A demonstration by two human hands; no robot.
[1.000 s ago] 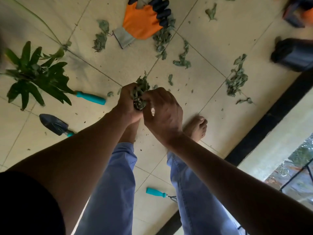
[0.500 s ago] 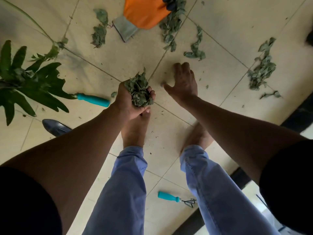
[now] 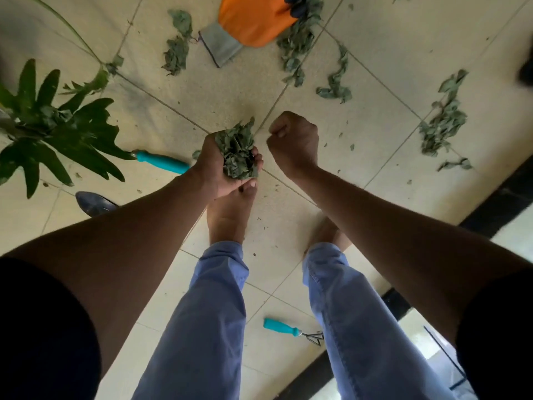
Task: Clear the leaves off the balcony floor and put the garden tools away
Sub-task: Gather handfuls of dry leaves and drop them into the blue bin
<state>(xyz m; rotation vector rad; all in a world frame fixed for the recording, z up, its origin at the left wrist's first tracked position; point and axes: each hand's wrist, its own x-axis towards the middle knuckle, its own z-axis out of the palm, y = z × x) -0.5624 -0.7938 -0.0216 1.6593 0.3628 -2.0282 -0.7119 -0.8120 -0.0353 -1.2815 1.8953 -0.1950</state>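
Leaves (image 3: 238,153) fill the cupped left hand (image 3: 223,166), fingers curled round the wad above the feet; the right hand (image 3: 294,142) is a fist beside it, whether on crumbs I cannot tell. More clumps (image 3: 442,124) lie well apart on the tiles (image 3: 375,47), some beside the glove (image 3: 253,18). Best to squeeze the wad tight, add the right hand's pick-ups on top, and work outward before touching the trowel (image 3: 161,162) or rake (image 3: 291,332).

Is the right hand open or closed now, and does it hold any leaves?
Closed. The right hand is a fist, fingers curled in. Whether it holds leaves cannot be told. The left hand holds the wad of leaves.
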